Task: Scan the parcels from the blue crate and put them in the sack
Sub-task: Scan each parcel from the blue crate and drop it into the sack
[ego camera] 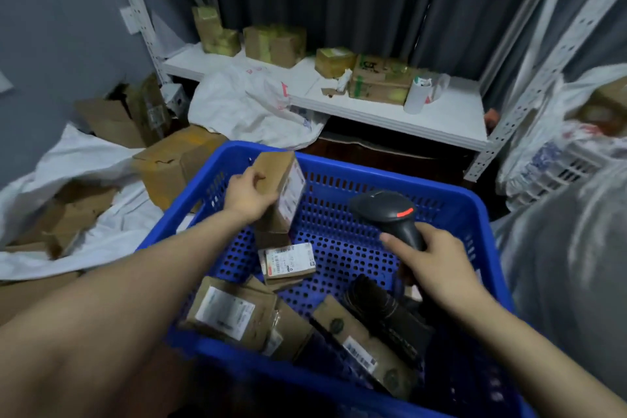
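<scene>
View from above a person's two bare forearms reaching into a blue crate (451, 195) with perforated walls and floor; the left hand (249, 195) is closed around a brown cardboard parcel (280, 193), lifted above the crate's far left corner and tilted, its white label facing right toward the scanner; the right hand (437, 265) grips the handle of a black handheld scanner (390, 210), index finger stretched along the trigger side, an orange-red light showing on the scanner's head, which points left at the parcel; hand and scanner are over the crate's right half. On the crate floor lie more parcels: a small labelled box (288, 261) in the middle, a flat labelled box (230, 312) at the near left, a long box (363, 346) at the near centre, and a dark wrapped packet (383, 312) beside it. Left of the crate an open white sack (101, 234) lies on the floor with cardboard boxes inside it. Behind, a white shelf (424, 122) holds several taped boxes in front of dark curtains; another white sack (251, 102) slumps over the shelf's edge.
</scene>
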